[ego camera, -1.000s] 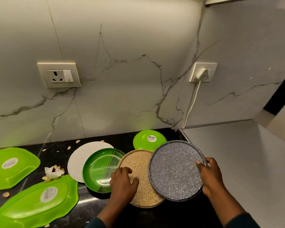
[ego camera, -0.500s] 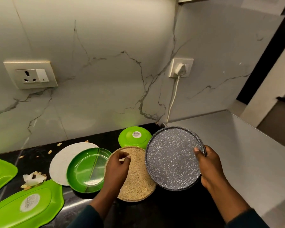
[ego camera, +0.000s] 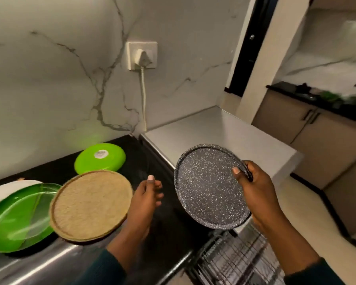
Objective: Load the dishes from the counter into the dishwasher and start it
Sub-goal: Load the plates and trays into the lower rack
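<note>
The right hand (ego camera: 255, 188) pinches the speckled grey plate (ego camera: 209, 186) by its right rim, thumb on top. The plate is tilted in the air, above the dishwasher rack (ego camera: 234, 262). It looks stiff and maybe slippery (the rim is the best place to hold). The left hand (ego camera: 146, 194) is loose and holds nothing. The rack looks empty from here. The tan plate (ego camera: 90, 204) waits on the counter (ego camera: 152, 161).

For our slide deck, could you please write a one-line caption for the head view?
Right hand lifts a speckled grey plate over the dishwasher rack; left hand open.
</note>
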